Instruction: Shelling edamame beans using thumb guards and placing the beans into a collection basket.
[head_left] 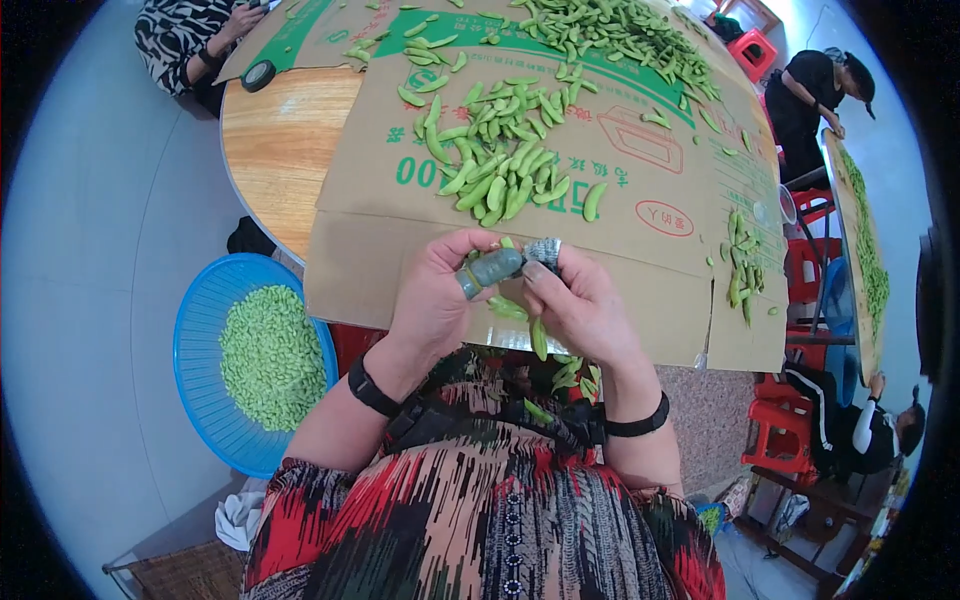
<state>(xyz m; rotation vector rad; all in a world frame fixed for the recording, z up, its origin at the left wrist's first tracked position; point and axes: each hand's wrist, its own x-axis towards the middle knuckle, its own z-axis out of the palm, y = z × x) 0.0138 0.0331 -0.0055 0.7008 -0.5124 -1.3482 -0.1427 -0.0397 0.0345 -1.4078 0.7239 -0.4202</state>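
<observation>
Both my hands meet over the near edge of the cardboard. My left hand (pixel 440 290) is closed round a green edamame pod (pixel 507 242), whose tip shows above the fingers; a grey-green sleeve (pixel 495 267) covers its thumb. My right hand (pixel 590 310) pinches against that thumb, with a silvery grey wrap (pixel 542 252) on one finger. Most of the pod between the fingertips is hidden. Just below the hands show more pods (pixel 540 338), some perhaps held in the fingers, and others (pixel 567 373) lie on my lap. A loose heap of pods (pixel 505 170) lies beyond my hands.
Left of me stands a blue basket (pixel 185 335) of shelled green beans (pixel 265 360). Flattened cardboard (pixel 370 250) covers much of the wooden table (pixel 265 140), with a larger pod pile (pixel 620 40) at the back. Other people (pixel 805 105) sit around; red stools (pixel 785 430) stand at right.
</observation>
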